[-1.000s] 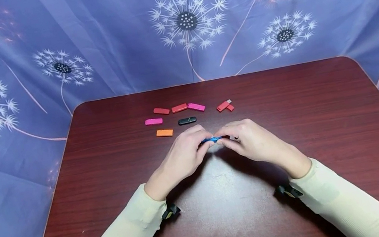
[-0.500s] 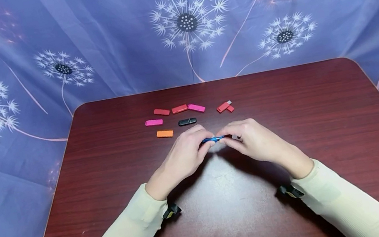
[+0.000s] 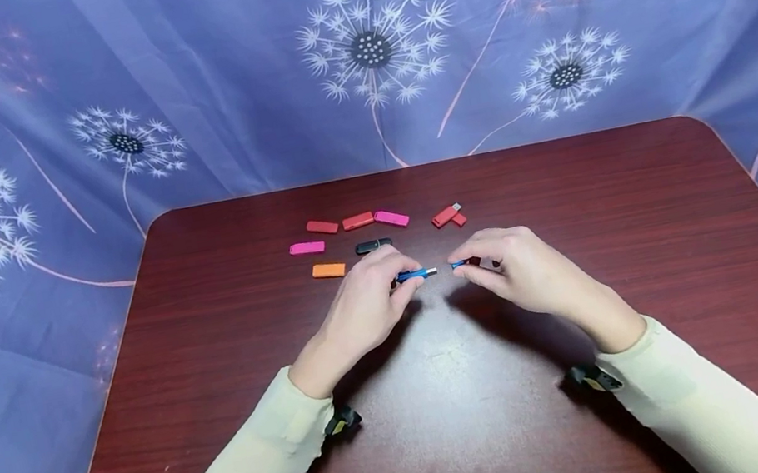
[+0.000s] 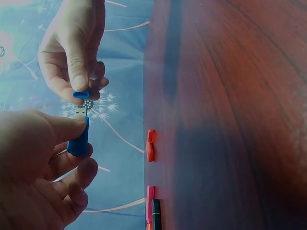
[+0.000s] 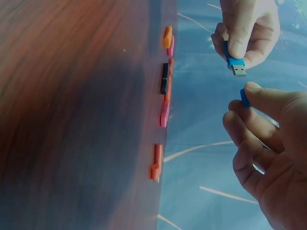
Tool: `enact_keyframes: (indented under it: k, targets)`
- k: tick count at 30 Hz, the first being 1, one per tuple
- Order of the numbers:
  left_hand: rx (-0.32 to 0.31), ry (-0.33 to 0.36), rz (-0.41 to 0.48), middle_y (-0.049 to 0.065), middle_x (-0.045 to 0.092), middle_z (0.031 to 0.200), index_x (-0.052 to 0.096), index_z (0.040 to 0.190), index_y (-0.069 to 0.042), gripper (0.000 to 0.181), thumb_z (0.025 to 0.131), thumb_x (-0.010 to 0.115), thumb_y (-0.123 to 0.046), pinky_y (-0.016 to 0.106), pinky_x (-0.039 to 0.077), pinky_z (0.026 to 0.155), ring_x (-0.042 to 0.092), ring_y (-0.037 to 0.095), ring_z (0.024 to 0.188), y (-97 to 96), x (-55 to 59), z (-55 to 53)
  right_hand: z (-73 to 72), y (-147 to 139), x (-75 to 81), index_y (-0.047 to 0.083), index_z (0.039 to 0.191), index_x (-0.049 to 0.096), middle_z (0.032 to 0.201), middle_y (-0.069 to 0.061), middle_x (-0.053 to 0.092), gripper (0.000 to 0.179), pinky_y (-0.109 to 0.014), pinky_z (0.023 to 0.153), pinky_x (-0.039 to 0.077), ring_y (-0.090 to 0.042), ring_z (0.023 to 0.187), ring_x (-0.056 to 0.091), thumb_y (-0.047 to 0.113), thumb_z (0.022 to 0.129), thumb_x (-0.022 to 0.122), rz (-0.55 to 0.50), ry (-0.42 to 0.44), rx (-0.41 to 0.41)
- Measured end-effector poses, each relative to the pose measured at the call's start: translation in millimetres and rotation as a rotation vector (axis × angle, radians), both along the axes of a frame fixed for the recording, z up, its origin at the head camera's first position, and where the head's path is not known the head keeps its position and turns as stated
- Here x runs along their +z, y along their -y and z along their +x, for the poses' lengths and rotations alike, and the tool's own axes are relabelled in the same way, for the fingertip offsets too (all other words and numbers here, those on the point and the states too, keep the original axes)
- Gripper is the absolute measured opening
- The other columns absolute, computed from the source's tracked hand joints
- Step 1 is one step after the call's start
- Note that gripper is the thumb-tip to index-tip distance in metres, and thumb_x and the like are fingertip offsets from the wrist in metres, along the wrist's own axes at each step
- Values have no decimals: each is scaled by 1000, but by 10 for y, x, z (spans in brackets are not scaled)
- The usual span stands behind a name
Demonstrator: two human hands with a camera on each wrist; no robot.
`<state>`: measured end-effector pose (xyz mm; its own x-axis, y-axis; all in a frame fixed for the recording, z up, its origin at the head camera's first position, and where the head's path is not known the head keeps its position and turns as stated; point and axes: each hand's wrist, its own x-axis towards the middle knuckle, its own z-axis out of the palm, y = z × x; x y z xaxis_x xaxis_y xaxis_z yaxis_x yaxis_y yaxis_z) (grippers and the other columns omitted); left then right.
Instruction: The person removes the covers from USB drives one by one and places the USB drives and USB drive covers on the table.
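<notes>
Head view: left hand (image 3: 360, 303), pinching one blue USB drive (image 3: 412, 274), above table (image 3: 651, 222); right hand (image 3: 528, 269), pinching its blue cap (image 3: 458, 264), just beside. Joined half a second ago, now parted; metal connector (image 3: 432, 272) bare, uncapping seemingly achieved
Left wrist view: drive between thumb and fingers; cap's hollow end towards connector
Right wrist view: cap held narrowly, thumb against fingertip; orange drive (image 5: 168, 37) and black drive (image 5: 164, 84) apart

head view looks forward-down over table (image 3: 461, 442). wrist views sit close, opposite sides, both sharing left hand (image 3: 357, 308) and right hand (image 3: 538, 276).
</notes>
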<state>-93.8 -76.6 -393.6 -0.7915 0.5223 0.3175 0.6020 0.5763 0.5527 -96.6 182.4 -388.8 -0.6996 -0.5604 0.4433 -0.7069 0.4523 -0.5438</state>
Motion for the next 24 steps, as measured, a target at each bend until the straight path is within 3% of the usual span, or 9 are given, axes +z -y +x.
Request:
enact_keyframes:
  k: [5, 9, 16, 24]
  targets:
    - [15, -12, 17, -4, 63, 94, 80, 103, -11, 8, 96, 82, -15, 27, 48, 71, 56, 14, 80, -20, -11, -31, -3, -68, 12, 11, 106, 81, 97, 7, 74, 17, -23, 69, 49, -7, 79, 62, 0, 92, 82, -12, -19, -6]
    - [27, -13, 34, -3, 62, 92, 82, 104, -11, 9, 95, 83, -15, 27, 47, 69, 55, 13, 77, -53, -14, -65, -5, -126, 18, 11, 106, 82, 97, 7, 74, 20, -25, 66, 49, -6, 77, 60, 0, 90, 83, -16, -31, -17]
    - [56, 63, 55, 4, 69, 100, 82, 111, -9, 15, 96, 80, -9, 28, 49, 70, 61, 19, 81, -157, -17, -144, -1, -227, 25, 9, 108, 81, 98, 5, 74, 21, -28, 68, 51, -8, 77, 60, -2, 90, 83, -6, -20, -62]
    - [70, 111, 19, 1, 68, 103, 79, 116, -8, 16, 101, 73, -10, 26, 49, 72, 56, 14, 84, -297, -17, -244, -11, -319, 24, 11, 108, 81, 95, 6, 72, 21, -28, 66, 51, -7, 76, 59, -1, 91, 82, 34, -31, -110]
